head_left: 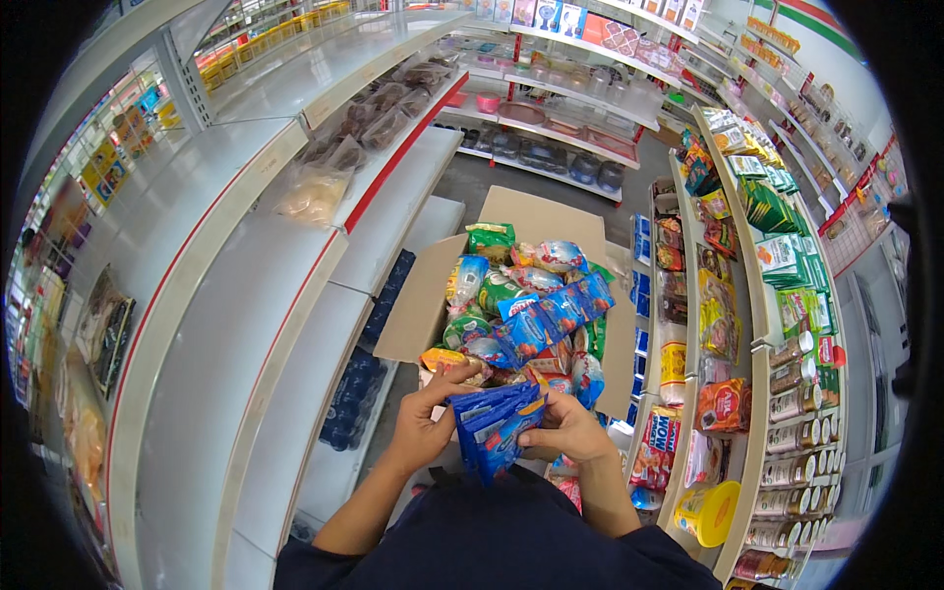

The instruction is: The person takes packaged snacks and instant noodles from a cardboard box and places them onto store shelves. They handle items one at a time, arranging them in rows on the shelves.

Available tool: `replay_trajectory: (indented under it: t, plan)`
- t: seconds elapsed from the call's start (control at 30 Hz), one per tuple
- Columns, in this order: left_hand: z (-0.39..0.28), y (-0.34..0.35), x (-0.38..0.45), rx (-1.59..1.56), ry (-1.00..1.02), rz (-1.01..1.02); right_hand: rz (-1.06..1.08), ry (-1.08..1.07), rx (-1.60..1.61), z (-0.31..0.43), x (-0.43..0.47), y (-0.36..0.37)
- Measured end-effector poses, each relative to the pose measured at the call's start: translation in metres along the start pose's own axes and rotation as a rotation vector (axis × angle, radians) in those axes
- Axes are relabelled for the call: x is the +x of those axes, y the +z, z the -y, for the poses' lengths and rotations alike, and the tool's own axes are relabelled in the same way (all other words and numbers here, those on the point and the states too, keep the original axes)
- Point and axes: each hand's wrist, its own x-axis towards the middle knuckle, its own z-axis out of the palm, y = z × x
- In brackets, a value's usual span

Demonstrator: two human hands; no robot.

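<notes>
A bunch of blue sachets (pixel 498 428) is folded together close to my body, held between both hands. My left hand (pixel 431 409) pinches the left edge of the bunch with its fingertips. On the other side, my right hand (pixel 571 428) grips the sachets, its thumb lying across the front one. Just beyond stands an open cardboard box (pixel 542 209) with its flaps spread. A strip of joined blue sachets (pixel 553 318) lies slantwise on top of the mixed packets inside. Green packs (pixel 492 240) and clear-and-blue bags (pixel 466 280) fill the box around it.
Long shelving (pixel 199 369) with white boards runs along my left, bearing bagged dark goods (pixel 387 125) farther up. Stocked shelves with seasoning jars (pixel 795 404), packets and a yellow tub (pixel 708 514) line my right. Shelves with plastic housewares (pixel 568 122) close the far end.
</notes>
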Motion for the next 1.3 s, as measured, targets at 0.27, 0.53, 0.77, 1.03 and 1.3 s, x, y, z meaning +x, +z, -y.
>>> replay_trajectory:
  t: [0.27, 0.53, 0.77, 1.03, 1.3]
  plan:
    - [0.012, -0.003, -0.03, -0.234, -0.417, -0.18, -0.094, -0.021, -0.034, -0.014, 0.019, 0.013]
    - [-0.005, 0.019, -0.032, -0.426, -0.405, -0.244, -0.402, -0.056, -0.15, -0.028, 0.036, 0.026]
    - [-0.008, 0.006, -0.035, -0.593, -0.451, -0.36, -0.37, -0.177, -0.446, -0.024, 0.045, 0.047]
    - [-0.017, -0.025, -0.062, -0.625, -0.515, -0.661, -0.162, -0.25, -0.556, -0.041, 0.063, 0.088]
    - [-0.055, -0.063, -0.101, -0.489, -0.351, -0.773, 0.058, -0.019, 0.0, -0.052, 0.075, 0.148]
